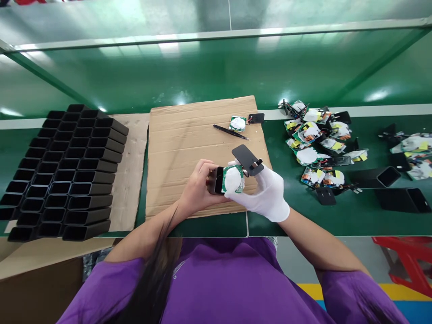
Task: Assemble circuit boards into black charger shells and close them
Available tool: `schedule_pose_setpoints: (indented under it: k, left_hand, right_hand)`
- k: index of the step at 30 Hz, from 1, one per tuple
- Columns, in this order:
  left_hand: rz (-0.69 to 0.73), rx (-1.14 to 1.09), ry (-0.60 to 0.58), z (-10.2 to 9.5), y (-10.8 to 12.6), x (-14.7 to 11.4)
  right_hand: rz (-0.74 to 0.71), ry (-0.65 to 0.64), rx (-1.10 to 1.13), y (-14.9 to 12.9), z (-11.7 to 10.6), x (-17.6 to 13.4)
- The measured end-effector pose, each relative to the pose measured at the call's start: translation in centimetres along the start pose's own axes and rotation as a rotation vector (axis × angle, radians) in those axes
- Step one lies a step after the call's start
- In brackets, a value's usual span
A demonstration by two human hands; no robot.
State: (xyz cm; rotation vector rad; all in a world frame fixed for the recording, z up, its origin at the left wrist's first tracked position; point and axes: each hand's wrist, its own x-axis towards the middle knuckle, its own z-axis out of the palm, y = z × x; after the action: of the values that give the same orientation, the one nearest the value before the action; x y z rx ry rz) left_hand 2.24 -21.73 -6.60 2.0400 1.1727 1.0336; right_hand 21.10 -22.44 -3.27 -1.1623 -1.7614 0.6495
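My bare left hand (199,185) is wrapped round a black rectangular housing (213,181), its open end turned to the right. In a white glove, my right hand (265,194) grips a green circuit board (233,179) with a round white pad on its face, right at the housing's opening. A black end cap (248,159), joined to the board by short wires, sticks up above the gloved fingers. Both hands are over the cardboard sheet (178,148). Beyond them lie black tweezers (231,132) and another circuit board (238,123) wired to a black cap (256,118).
Rows of black open housings (72,175) stand at the left, partly on a second cardboard piece (126,175). Circuit boards with wires (312,135) are heaped at the right. Further right lie two more housings (400,199). A red stool (408,256) stands below the table's edge.
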Motion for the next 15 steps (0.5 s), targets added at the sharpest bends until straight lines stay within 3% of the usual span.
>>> schedule_pose_setpoints:
  k: [15]
  left_hand:
    - [0.094,0.001,0.028,0.47,-0.43,-0.38]
  right_hand:
    - [-0.112,-0.042,-0.070,0.35,0.63,-0.33]
